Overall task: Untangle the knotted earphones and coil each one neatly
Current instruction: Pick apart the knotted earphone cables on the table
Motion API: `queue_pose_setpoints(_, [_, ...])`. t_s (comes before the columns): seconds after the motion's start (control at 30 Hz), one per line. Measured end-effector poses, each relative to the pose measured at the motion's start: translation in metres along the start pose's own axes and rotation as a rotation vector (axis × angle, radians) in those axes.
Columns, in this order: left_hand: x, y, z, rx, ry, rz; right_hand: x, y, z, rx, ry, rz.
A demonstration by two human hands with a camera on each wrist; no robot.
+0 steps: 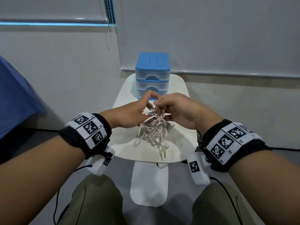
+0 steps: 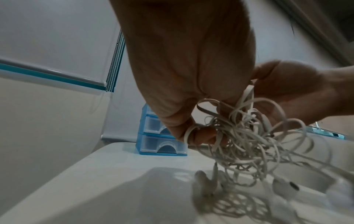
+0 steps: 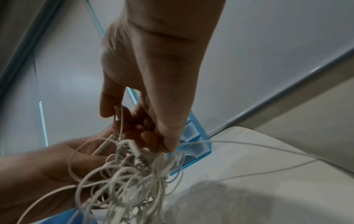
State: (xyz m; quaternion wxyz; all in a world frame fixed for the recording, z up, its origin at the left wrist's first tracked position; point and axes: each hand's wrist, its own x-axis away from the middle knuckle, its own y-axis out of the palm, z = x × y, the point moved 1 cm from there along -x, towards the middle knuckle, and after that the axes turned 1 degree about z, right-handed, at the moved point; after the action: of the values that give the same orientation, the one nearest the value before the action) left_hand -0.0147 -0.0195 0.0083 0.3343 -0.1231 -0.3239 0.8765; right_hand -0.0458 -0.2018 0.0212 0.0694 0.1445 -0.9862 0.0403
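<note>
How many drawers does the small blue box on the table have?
3, stacked in the drawer box: top, middle, and bottom, partly hidden behind the hands. No further drawer shows.

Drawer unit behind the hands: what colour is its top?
Blue top on the drawer unit, over clear drawers; the head view shows it best.

In the head view a table (image 1: 181, 143) fills the centre of the frame. A drawer unit (image 1: 152, 75) stands on its far end, at upper centre, with a blind (image 1: 211, 38) behind it. Both hands meet just below the unit, above the table: the left hand (image 1: 129, 114) from the left, the right hand (image 1: 177, 109) from the right. The earphones (image 1: 154, 132) hang between and beneath them, the plugs lowest, near the table's near edge. The person's knees sit at the bottom, either side of the table's foot.
</note>
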Motion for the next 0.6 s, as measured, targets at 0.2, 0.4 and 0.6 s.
queue_pose_setpoints(0.2, [-0.004,-0.004,-0.006,-0.128,0.022,0.032,0.000,-0.008,-0.002,0.005,-0.017,-0.064])
queue_pose_setpoints(0.4, [-0.005,-0.007,-0.014,-0.119,-0.028,0.141,0.009,-0.010,-0.005,-0.135,-0.186,-0.133])
queue_pose_setpoints(0.6, [-0.004,-0.006,-0.011,-0.196,-0.067,0.135,0.012,-0.015,-0.026,-0.515,-0.206,-0.133])
